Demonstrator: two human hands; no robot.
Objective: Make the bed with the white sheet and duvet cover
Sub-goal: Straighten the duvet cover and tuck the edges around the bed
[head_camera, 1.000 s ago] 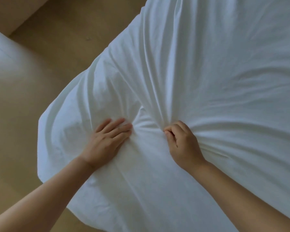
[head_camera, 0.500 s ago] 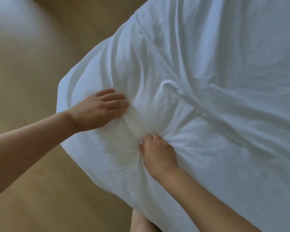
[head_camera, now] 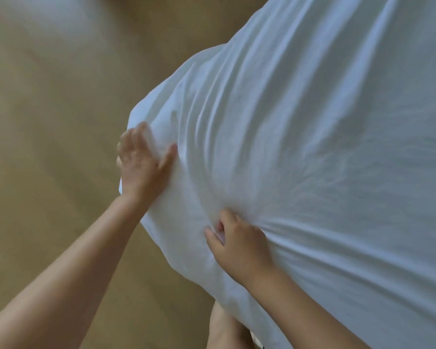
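The left hand (head_camera: pixel 144 170) lies flat, fingers straight, on the wrinkled white fabric sheet (head_camera: pixel 312 122), while the right hand (head_camera: pixel 239 244) beside it seemingly pinches a fold.

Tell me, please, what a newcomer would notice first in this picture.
The big wrinkled white bedding cloth fills the right side, above the tan floor. Near its rounded left corner, the left hand presses flat on the cloth, while the right hand grips a bunch of it, with creases spreading from there.
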